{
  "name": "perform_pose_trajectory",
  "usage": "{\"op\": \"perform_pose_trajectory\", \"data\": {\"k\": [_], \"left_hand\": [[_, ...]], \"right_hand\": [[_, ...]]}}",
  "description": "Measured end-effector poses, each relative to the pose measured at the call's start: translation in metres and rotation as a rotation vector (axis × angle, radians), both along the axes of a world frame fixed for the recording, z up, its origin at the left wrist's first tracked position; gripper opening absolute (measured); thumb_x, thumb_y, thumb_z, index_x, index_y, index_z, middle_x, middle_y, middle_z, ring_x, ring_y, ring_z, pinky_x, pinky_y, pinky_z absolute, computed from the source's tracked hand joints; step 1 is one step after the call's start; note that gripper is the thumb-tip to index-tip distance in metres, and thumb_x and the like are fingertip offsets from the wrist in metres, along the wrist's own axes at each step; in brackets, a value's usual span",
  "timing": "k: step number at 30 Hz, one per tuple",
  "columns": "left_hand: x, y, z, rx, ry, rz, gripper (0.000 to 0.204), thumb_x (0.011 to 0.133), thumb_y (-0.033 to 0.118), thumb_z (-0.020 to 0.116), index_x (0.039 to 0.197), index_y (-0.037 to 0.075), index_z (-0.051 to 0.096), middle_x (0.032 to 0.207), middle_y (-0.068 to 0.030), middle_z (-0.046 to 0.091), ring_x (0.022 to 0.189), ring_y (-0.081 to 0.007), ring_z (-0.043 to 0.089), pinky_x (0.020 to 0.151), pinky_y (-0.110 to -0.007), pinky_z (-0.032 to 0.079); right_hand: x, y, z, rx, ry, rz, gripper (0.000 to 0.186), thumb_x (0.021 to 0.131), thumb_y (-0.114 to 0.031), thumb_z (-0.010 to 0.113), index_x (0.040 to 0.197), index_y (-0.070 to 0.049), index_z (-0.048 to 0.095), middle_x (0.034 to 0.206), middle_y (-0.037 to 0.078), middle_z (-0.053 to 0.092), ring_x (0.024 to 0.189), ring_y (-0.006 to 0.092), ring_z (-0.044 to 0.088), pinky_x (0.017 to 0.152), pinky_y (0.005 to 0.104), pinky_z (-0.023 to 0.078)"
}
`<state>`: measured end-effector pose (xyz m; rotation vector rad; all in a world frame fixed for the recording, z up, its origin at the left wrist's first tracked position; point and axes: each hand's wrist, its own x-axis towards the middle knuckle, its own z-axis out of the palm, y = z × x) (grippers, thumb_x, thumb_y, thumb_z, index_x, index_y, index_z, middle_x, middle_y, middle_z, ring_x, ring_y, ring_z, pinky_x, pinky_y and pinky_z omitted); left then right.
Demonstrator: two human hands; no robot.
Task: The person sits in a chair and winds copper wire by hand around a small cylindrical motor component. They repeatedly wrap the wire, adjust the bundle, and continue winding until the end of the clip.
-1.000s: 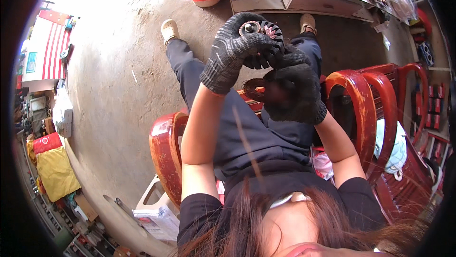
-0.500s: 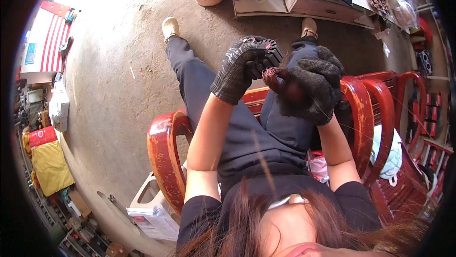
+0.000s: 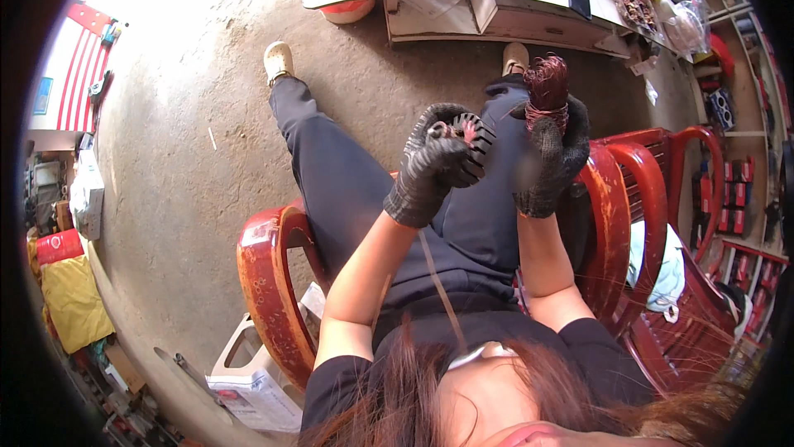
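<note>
Half a second before, both gloved hands had been pressed together around one dark lump; by this moment they had come apart, and the copper-red coil had been drawn clear of the slotted core. That separation suggested the winding was free, so the stripping step looked done for this piece.

The left hand point(image 3: 434, 164) was raised over the lap, forearm running up from about seven o'clock, its black glove curled tightly round the slotted metal core point(image 3: 465, 139), which showed at the hand's one o'clock with its ribbed face outward.

At three o'clock from it, a small gap away, the right hand point(image 3: 547, 157) stood upright on a near-vertical forearm, fist closed about the lower end of the copper wire bundle point(image 3: 546, 87), which stuck out at twelve o'clock above the knuckles.

Further right stood stacked red plastic chairs point(image 3: 653, 199).
</note>
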<state>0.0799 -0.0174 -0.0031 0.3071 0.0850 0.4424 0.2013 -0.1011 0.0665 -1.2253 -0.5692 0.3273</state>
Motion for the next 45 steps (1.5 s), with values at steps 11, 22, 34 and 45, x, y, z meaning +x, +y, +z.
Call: {"op": "perform_pose_trajectory", "data": {"k": [11,22,34,45], "left_hand": [[0.001,-0.005,0.029,0.254,0.61,0.912,0.042,0.079,0.004,0.071,0.11,0.004,0.044,0.101,-0.0107,0.057,0.081,-0.0172,0.062,0.07,-0.03,0.056],[-0.018,-0.017,0.057,0.994,0.803,1.138,0.067,0.066,0.005,0.081,0.117,0.003,0.039,0.102,-0.0092,0.053,0.094,-0.0185,0.058,0.085,-0.031,0.049],[-0.019,-0.009,0.074,1.447,0.759,1.189,0.062,0.061,0.018,0.081,0.111,0.005,0.047,0.098,-0.0104,0.057,0.088,-0.0276,0.056,0.087,-0.042,0.041],[-0.022,0.051,0.077,0.91,0.737,0.79,0.045,0.072,0.013,0.078,0.105,0.0,0.051,0.093,-0.01,0.06,0.078,-0.0166,0.06,0.068,-0.026,0.052]], "right_hand": [[0.011,-0.01,0.015,-0.231,-1.136,-0.254,0.041,0.073,-0.011,0.075,0.109,-0.004,0.058,0.101,0.008,0.061,0.101,0.0262,0.058,0.099,0.0449,0.04],[0.024,0.014,0.004,-0.304,-1.318,-0.124,0.059,0.062,-0.033,0.086,0.108,-0.008,0.059,0.096,0.01,0.059,0.093,0.0312,0.055,0.088,0.0447,0.041],[0.0,0.018,-0.01,-0.459,-1.392,-0.003,0.047,0.069,-0.025,0.076,0.111,-0.009,0.062,0.103,0.014,0.057,0.102,0.0364,0.054,0.095,0.0505,0.038],[0.004,-0.011,-0.013,-0.298,-1.076,0.517,0.053,0.055,-0.018,0.083,0.104,-0.008,0.064,0.094,0.013,0.061,0.096,0.0335,0.056,0.085,0.043,0.044]]}}
